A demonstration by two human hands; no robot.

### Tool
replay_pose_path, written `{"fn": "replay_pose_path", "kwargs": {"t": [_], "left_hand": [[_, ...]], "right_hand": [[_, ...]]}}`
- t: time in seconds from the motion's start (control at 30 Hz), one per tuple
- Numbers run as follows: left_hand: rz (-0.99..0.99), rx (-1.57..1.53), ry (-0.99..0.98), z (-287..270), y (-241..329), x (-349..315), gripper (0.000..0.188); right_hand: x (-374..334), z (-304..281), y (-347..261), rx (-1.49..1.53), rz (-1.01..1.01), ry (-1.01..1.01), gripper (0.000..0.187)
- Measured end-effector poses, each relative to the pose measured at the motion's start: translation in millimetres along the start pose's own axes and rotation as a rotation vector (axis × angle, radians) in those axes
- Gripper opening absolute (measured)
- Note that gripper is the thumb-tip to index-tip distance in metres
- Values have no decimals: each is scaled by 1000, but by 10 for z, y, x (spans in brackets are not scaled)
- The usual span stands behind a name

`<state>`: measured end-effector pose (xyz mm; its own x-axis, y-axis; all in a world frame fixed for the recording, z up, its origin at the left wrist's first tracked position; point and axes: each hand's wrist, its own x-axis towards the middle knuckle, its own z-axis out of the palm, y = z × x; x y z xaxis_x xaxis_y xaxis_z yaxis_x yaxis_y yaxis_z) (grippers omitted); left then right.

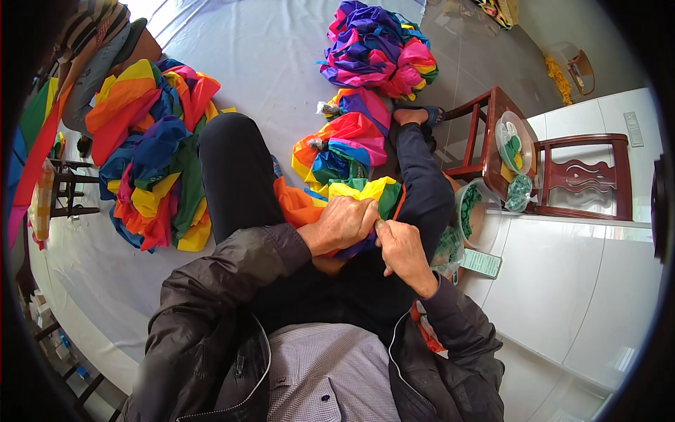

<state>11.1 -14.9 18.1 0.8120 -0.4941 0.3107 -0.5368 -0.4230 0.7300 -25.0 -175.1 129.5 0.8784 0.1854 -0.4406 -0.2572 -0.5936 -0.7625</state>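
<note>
Bright rainbow-striped fabric (pixel 383 188) lies gathered across my lap, in yellow, orange, green and blue. My left hand (pixel 342 224) is closed in a fist on its near edge, fingers curled over the cloth. Beside it, nearly touching, my right hand (pixel 406 254) pinches with thumb and forefinger at the same edge. What sits in that pinch is too small to make out. More of the cloth (pixel 355 137) spills forward between my knees, towards a large purple and pink heap (pixel 376 49) on the floor.
Another rainbow cloth pile (pixel 158 155) stands left of my knee, near another person's leg (pixel 105 74). At right, a wooden chair (pixel 583 176) stands behind a wooden stool with a clear bowl (pixel 515 141). Below are a tub of green pieces (pixel 472 211) and a pale green box (pixel 482 263).
</note>
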Motion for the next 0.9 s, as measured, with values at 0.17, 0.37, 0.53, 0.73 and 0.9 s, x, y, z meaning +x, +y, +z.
{"fn": "replay_pose_path", "kwargs": {"t": [0.17,0.37,0.53,0.73,0.9], "left_hand": [[5,-9,31,-30,-3,62,21],[53,-41,127,2,-74,89,17],[57,-56,94,-4,-101,90,17],[35,-99,82,5,-98,105,19],[38,-101,56,32,-75,67,20]], "right_hand": [[122,67,322,-371,-371,174,35],[180,-80,222,-710,-610,241,28],[190,-98,249,-780,-697,216,24],[227,-97,282,-803,-737,212,23],[197,-44,406,-755,-773,232,22]]}}
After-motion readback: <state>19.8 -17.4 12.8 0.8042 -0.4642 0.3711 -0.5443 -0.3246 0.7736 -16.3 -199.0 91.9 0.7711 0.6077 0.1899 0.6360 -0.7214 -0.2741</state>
